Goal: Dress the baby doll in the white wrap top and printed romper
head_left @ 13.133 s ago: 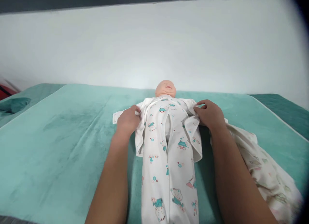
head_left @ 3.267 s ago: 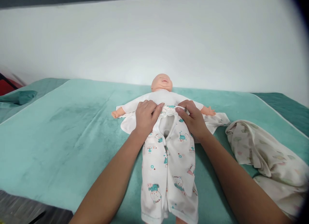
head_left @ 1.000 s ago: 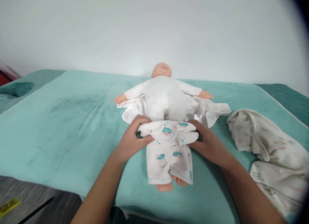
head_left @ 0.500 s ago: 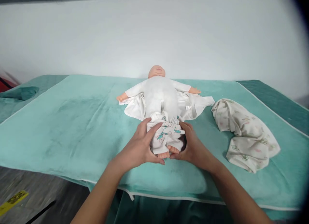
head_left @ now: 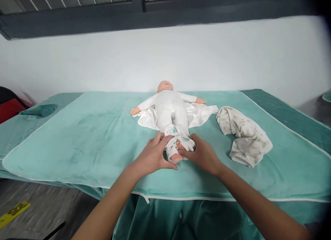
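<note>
A baby doll point(head_left: 170, 105) lies on its back, arms spread, its head by the wall and its feet toward me. White printed baby trousers point(head_left: 170, 151) are bunched round its lower legs. My left hand point(head_left: 151, 156) is curled round the leg on the left, fingers on the cloth and thumb below the foot point(head_left: 177, 158). My right hand point(head_left: 205, 155) grips the trousers at the other leg, its thumb across the front near that foot. The fingers' undersides are hidden. An opened white baby top point(head_left: 148, 118) is spread beneath the doll.
A crumpled printed cloth point(head_left: 245, 135) lies to the right on the green mat point(head_left: 90, 140). Behind the bed stands a white wall point(head_left: 116, 60) under a dark window frame point(head_left: 77, 22). A red and black object point(head_left: 10, 107) is at the far left.
My view has tilted up, showing the window frame. The trousers are bunched shorter on the legs. My right hand has turned inward, its thumb now across the cloth by the foot.
</note>
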`<state>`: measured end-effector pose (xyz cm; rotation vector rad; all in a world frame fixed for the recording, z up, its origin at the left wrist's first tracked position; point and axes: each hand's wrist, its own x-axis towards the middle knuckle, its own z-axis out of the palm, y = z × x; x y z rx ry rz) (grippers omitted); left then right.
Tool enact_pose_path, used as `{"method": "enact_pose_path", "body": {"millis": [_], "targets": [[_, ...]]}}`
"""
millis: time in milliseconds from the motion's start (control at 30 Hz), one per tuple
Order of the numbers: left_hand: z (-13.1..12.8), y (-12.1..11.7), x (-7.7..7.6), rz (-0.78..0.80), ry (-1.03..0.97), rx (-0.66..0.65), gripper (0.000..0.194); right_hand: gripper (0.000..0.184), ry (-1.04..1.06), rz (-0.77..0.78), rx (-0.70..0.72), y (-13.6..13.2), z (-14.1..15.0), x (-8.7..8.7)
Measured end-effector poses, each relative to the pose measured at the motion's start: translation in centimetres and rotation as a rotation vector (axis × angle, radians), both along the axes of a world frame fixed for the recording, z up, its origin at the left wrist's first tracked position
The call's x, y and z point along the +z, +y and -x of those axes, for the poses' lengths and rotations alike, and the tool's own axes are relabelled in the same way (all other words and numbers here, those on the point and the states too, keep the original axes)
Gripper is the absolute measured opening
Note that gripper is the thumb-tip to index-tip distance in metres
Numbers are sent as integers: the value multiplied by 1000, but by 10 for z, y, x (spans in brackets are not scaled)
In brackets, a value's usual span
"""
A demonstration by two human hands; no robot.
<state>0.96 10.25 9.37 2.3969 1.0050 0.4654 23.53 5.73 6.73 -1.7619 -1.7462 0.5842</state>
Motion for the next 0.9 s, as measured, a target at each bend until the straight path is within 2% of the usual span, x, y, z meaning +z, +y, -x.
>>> {"method": "enact_pose_path", "body": {"millis": [133,200,267,400,500,600,667,733,833,900], "targets": [[-5,-16,1,-185,59,27,57,35,-65,-59,-62,-9,15,0],[-5,-21,-1,-257,99,29,49,25,-142,-75,-57,-12,20,-2],[-2,-24,-3,-271,125,31,50,16,-193,-87,-32,-17,24,-4],[8,-30,0,-125,19,59,46,11,-184,-85,65,-31,27,3],[18,-31,13,104,-160,58,38,16,-22,42,220,-39,19,23],[28,-27,38,298,-209,-19,40,17,216,221,365,-40,6,53],[35,-23,61,347,-123,-107,42,22,264,300,463,-36,-2,76],[41,-20,90,364,41,-197,44,27,167,339,575,-32,-6,101],[48,-19,138,484,354,-346,49,34,-149,389,751,-28,-6,143],[48,-20,169,508,490,-354,49,39,-369,380,799,-26,-1,170]]}}
